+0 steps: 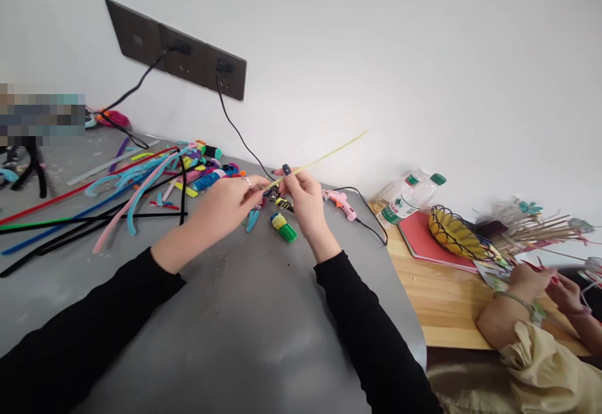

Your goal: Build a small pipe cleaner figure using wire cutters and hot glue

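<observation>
A thin pale-yellow pipe cleaner (333,150) slants up to the right from between my hands. My left hand (228,204) pinches its lower end between thumb and fingers. Further along, my right hand (303,196) has thumb and fingers closed on the same strip. Just below and behind the fingers lies a black-and-yellow handled tool (285,204), partly hidden. Nearer to me on the grey table (235,326) sits a small green and yellow fuzzy bundle (284,228). Light-blue short pieces (253,220) lie under my left fingertips.
Coloured pipe cleaners (136,182) sprawl across the left side. A pink glue gun (342,204) with a black cord lies right of my hands. Beyond are a water bottle (409,201), a yellow basket (451,235) and a red folder (433,243). Another person's hands (540,282) work at the right.
</observation>
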Demonstrator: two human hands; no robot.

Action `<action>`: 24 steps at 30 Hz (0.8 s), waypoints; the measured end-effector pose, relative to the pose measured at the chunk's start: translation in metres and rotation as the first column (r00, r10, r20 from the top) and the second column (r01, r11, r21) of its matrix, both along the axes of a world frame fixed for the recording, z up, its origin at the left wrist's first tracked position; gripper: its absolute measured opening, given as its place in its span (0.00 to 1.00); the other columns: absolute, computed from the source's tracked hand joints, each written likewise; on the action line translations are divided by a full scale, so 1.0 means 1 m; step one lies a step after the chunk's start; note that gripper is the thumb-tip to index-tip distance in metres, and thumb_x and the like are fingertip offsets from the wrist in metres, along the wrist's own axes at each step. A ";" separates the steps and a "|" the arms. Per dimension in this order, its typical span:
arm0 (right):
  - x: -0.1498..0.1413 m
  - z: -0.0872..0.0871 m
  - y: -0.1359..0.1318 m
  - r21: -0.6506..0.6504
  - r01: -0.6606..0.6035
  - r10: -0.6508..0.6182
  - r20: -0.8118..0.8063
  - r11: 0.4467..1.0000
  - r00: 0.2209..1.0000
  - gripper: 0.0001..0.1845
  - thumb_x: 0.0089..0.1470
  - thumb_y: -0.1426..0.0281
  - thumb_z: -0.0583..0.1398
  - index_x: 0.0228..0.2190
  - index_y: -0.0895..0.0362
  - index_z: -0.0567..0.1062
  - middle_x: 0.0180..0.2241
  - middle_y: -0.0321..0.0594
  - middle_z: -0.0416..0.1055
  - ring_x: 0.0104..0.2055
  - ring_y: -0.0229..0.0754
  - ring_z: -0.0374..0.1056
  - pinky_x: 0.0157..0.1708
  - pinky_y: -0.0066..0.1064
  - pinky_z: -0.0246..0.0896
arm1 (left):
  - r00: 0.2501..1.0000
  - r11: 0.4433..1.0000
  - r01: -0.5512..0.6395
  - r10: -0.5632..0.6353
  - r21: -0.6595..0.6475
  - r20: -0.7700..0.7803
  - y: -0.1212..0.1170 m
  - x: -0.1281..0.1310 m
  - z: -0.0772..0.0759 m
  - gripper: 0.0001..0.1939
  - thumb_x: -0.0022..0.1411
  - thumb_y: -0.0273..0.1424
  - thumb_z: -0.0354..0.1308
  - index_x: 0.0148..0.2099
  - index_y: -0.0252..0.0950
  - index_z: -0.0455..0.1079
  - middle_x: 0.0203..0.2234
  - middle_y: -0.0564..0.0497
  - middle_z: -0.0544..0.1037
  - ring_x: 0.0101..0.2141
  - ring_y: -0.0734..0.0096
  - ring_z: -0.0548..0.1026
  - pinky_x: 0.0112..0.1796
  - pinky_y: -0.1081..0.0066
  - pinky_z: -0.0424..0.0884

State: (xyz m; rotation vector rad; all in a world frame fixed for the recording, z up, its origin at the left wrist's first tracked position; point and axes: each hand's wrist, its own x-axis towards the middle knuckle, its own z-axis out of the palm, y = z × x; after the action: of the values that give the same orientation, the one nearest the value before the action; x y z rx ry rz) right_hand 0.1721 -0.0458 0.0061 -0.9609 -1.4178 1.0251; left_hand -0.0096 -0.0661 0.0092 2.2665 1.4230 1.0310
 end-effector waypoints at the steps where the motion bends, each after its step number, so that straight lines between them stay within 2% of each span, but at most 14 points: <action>1: 0.008 -0.003 0.007 0.011 0.057 -0.057 -0.020 0.998 0.998 0.23 0.62 0.47 0.62 0.35 0.56 0.77 0.24 0.30 0.67 0.29 0.35 0.66 0.37 0.29 0.66 | 0.999 1.000 0.031 -0.031 -0.005 -0.041 0.006 0.004 -0.002 0.18 0.69 0.36 0.50 0.47 0.40 0.81 0.31 0.47 0.86 0.32 0.57 0.82 0.34 0.66 0.71; 5: 0.035 -0.018 0.031 0.018 0.245 -0.241 -0.124 0.969 0.962 0.28 0.57 0.41 0.62 0.33 0.55 0.75 0.21 0.29 0.65 0.27 0.36 0.65 0.35 0.31 0.65 | 0.977 0.987 0.122 -0.139 -0.105 -0.165 0.034 0.007 -0.008 0.19 0.70 0.36 0.48 0.31 0.41 0.75 0.24 0.49 0.80 0.26 0.59 0.77 0.29 0.66 0.64; 8: 0.043 -0.028 0.037 0.007 0.268 -0.265 -0.141 0.963 0.954 0.28 0.55 0.41 0.63 0.32 0.55 0.75 0.22 0.30 0.67 0.26 0.36 0.64 0.35 0.31 0.65 | 0.956 0.977 0.171 -0.197 -0.129 -0.219 0.049 0.004 -0.014 0.20 0.70 0.36 0.48 0.26 0.41 0.69 0.23 0.48 0.76 0.26 0.61 0.74 0.28 0.66 0.62; 12: 0.039 -0.037 0.031 0.006 0.225 -0.223 -0.099 0.974 0.970 0.27 0.57 0.43 0.63 0.32 0.54 0.75 0.23 0.30 0.68 0.29 0.37 0.67 0.39 0.32 0.67 | 0.965 0.979 0.203 -0.202 -0.010 -0.169 0.052 0.005 -0.023 0.19 0.69 0.36 0.48 0.28 0.39 0.74 0.31 0.46 0.76 0.29 0.63 0.74 0.29 0.67 0.64; 16: 0.033 -0.042 0.022 -0.028 0.174 -0.176 -0.172 0.984 0.969 0.26 0.55 0.43 0.65 0.32 0.54 0.75 0.25 0.31 0.69 0.29 0.36 0.66 0.39 0.32 0.69 | 0.975 0.975 0.220 -0.219 -0.031 0.019 0.041 0.010 -0.033 0.17 0.69 0.37 0.52 0.40 0.39 0.82 0.31 0.48 0.76 0.27 0.67 0.73 0.26 0.70 0.64; 19: 0.031 -0.042 0.017 -0.058 0.123 -0.132 -0.194 0.991 0.972 0.25 0.52 0.45 0.69 0.32 0.53 0.74 0.28 0.33 0.71 0.30 0.37 0.67 0.39 0.32 0.70 | 0.967 0.976 0.219 -0.216 -0.009 0.136 0.034 0.013 -0.043 0.16 0.68 0.37 0.54 0.40 0.39 0.82 0.31 0.48 0.79 0.27 0.66 0.75 0.26 0.71 0.66; 24: 0.023 -0.038 0.007 -0.089 0.031 -0.038 -0.079 0.996 0.996 0.22 0.52 0.47 0.70 0.32 0.52 0.74 0.27 0.31 0.70 0.32 0.38 0.69 0.39 0.32 0.71 | 0.959 0.978 0.208 -0.206 0.011 0.194 0.032 0.014 -0.054 0.15 0.69 0.38 0.54 0.40 0.39 0.81 0.32 0.48 0.82 0.27 0.68 0.76 0.29 0.70 0.72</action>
State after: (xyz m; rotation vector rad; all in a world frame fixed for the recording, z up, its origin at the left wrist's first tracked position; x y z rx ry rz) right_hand 0.1953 -0.0387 -0.0314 -0.9931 -1.2942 1.0955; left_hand 0.0043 -0.0342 -0.0443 2.1827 1.0843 1.1384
